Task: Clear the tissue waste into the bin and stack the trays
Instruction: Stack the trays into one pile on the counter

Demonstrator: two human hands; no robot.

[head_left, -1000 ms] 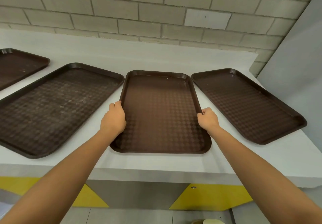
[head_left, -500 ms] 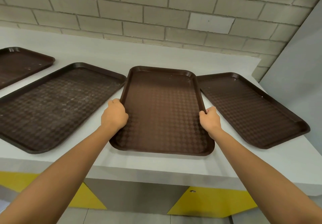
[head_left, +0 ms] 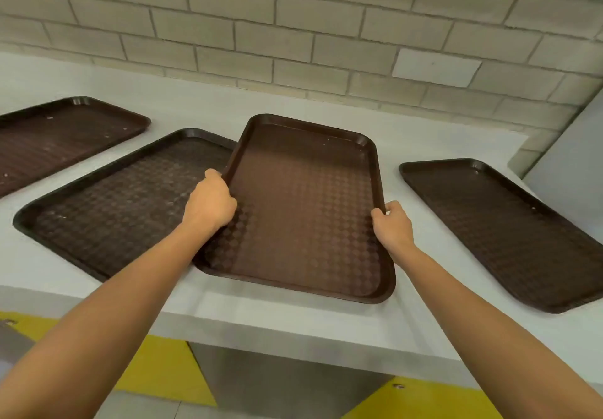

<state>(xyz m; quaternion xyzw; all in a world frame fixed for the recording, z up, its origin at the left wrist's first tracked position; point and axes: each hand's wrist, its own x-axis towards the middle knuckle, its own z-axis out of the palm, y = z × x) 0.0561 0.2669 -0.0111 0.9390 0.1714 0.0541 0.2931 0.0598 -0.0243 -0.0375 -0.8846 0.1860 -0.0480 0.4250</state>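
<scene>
A dark brown tray (head_left: 303,203) hangs lifted off the white counter, tilted, its left edge overlapping the tray (head_left: 114,203) to its left. My left hand (head_left: 210,201) grips its left rim and my right hand (head_left: 391,226) grips its right rim. Another brown tray (head_left: 509,232) lies flat on the right, and a fourth tray (head_left: 62,138) lies at the far left. All trays look bare. No tissue and no bin are in view.
The white counter (head_left: 293,317) runs along a brick wall (head_left: 293,27). A grey panel (head_left: 574,144) closes the right end. Below the counter's front edge are yellow and grey panels.
The middle tray has been lifted off the counter and carried left, so it now overlaps the left neighbour and a gap has opened to the right tray.
</scene>
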